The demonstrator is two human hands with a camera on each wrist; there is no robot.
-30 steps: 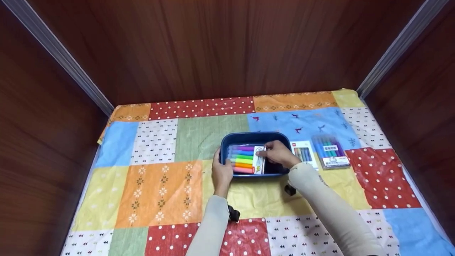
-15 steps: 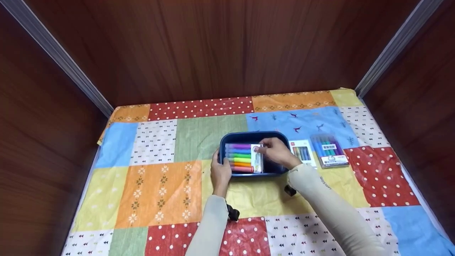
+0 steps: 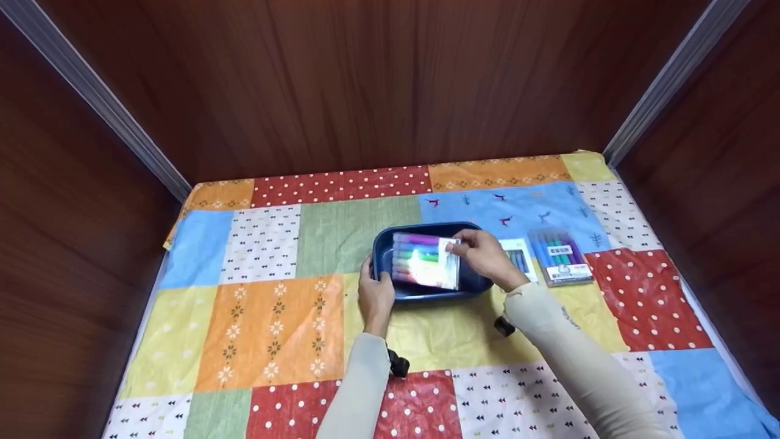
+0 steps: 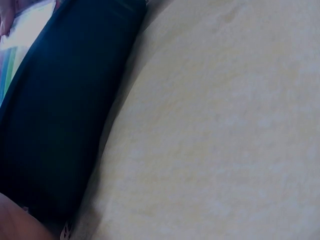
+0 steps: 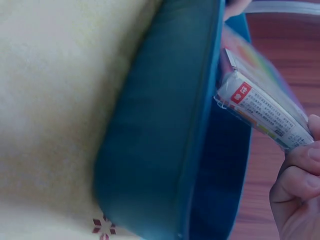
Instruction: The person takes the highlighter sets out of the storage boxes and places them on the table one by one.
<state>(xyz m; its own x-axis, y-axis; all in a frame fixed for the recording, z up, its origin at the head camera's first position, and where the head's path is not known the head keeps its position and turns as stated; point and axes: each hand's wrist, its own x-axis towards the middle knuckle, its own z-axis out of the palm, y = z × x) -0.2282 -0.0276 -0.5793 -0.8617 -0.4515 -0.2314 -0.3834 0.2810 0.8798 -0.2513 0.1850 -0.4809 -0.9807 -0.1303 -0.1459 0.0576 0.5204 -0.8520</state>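
Observation:
A dark blue plastic bin (image 3: pixel 439 297) stands on the patchwork cloth in the head view. My left hand (image 3: pixel 376 299) grips its left end, thumb over the rim and fingers along the outer wall. Between thumb and curled fingers, my right hand (image 3: pixel 487 259) pinches the white label end of a clear pack of colourful markers (image 3: pixel 411 256). The pack is tilted over the bin, with glare across its front. In the right wrist view, the printed end of the marker pack (image 5: pixel 265 107) rises past the rim of the bin (image 5: pixel 150 125).
Right of the bin, a white box of pens (image 3: pixel 518 259) lies partly behind the right hand. Beside it is a clear case of blue, green and purple pens (image 3: pixel 559 257). Dark wood-grain panels (image 3: pixel 317 91) enclose the patchwork cloth (image 3: pixel 274 329) at back and sides.
My right hand has lifted the marker pack from lying in the bin to a tilted pose higher up, slightly right. My left hand stays on the bin's left end.

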